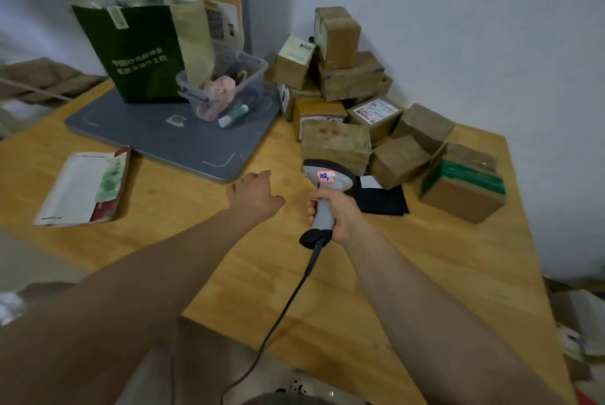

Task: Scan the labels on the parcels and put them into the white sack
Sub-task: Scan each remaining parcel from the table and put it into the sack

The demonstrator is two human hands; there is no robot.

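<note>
Right hand (339, 213) grips barcode scanner (325, 190), handle running back toward person, head facing parcel pile (337, 142) just beyond. Left hand (255, 196) loose, empty, left of scanner. Bare wooden table (425, 273) right of scanner.

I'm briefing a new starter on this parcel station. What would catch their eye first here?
The heap of brown cardboard parcels in the far right corner of the wooden table, against the wall, stands out first. Nearer, the right hand grips a grey handheld barcode scanner aimed towards that heap, while the left hand stretches forward holding nothing. At the far left, a dark green paper bag stands on a grey tray.
</note>
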